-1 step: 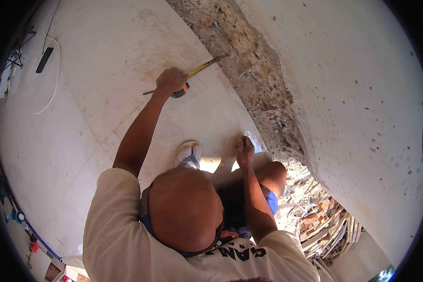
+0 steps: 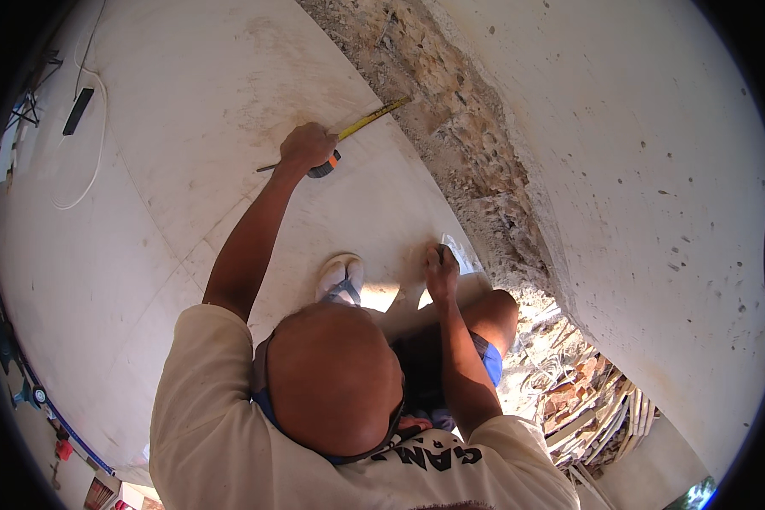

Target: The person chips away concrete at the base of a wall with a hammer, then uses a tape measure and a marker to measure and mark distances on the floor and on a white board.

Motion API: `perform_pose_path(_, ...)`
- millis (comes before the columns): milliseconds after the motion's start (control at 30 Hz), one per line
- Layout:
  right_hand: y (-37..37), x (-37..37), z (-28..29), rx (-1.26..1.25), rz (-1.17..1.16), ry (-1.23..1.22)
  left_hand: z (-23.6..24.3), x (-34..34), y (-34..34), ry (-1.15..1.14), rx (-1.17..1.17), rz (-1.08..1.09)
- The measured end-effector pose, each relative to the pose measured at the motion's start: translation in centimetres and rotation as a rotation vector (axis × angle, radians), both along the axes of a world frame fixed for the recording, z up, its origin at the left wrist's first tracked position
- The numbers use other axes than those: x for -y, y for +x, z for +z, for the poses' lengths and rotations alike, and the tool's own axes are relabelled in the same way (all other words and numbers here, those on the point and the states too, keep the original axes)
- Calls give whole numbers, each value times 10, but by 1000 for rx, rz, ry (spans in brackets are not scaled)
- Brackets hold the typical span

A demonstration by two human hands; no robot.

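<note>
My left hand (image 2: 308, 146) is closed round a tape measure (image 2: 321, 167) with a black and orange case. Its yellow blade (image 2: 370, 117) stretches over the pale floor and ends just past the floor's edge, above a strip of rubble. A thin dark rod (image 2: 268, 168) pokes out on the other side of this hand; its kind is unclear. Lower down, my right hand (image 2: 441, 272) has its fingers curled round a small dark thing (image 2: 440, 250) near the same edge. What that is cannot be made out. A bright patch (image 2: 456, 252) lies beside those fingers.
Rough broken rubble (image 2: 463, 140) runs between the floor and a dark-specked pale wall (image 2: 646, 170). My foot in a sandal (image 2: 342, 279) rests between my hands. Wooden scraps (image 2: 599, 412) are piled at lower right. A black power strip (image 2: 78, 111) with a white cable (image 2: 102, 161) lies far left.
Hardly anything differs. The floor, rubble and both hands appear shifted very slightly leftward in view; the tape's blade keeps its length and place on the floor.
</note>
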State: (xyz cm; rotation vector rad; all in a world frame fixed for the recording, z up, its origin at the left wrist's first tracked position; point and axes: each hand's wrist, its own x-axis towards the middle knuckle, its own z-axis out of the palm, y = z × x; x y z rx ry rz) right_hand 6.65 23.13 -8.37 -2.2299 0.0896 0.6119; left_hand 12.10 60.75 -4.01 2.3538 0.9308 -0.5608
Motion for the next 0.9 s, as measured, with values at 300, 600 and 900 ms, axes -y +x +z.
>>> perform_pose_path(300, -1, 5, -5, 28, -81, 84, 0, 69, -59, -234, 23, -64)
perform_pose_path(600, -4, 4, 25, -131, -359, 294, -9, 151, -86, -439, 74, -161)
perform_pose_path(900, -15, 4, 53, -249, -641, 399, -26, 188, -88, -517, 137, -268)
